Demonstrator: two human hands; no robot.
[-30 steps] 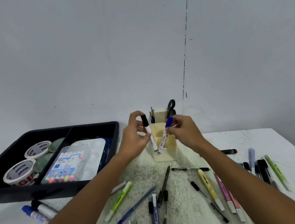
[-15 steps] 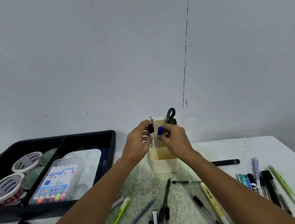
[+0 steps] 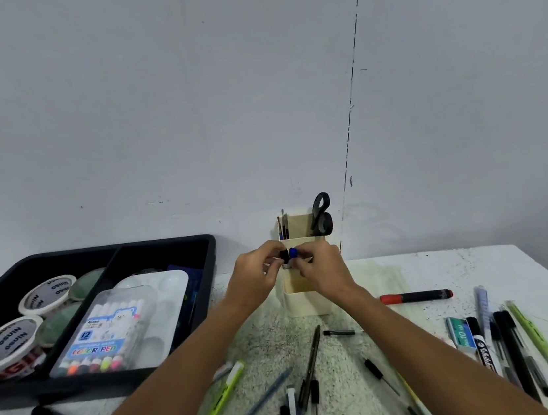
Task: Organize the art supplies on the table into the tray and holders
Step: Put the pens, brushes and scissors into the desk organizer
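I've got my left hand (image 3: pixel 256 275) pinching a black-capped marker (image 3: pixel 284 256) and my right hand (image 3: pixel 323 270) pinching a blue-capped marker (image 3: pixel 293 252), both sunk to their caps in the front compartment of the cream plastic pen holder (image 3: pixel 308 301) at frame centre, black plastic tray (image 3: pixel 162 324) sitting at left.

body: two forearms, bare | sleeves: none visible | left grip (image 3: pixel 257 278), right grip (image 3: pixel 322 272): ungloved

The tray (image 3: pixel 208 249) looks like matt black plastic. The cream holder (image 3: pixel 308 303) is smooth plastic. The pen pack (image 3: pixel 105 335) has a glossy clear case. The white surface (image 3: pixel 480 264) is speckled and rough-looking.
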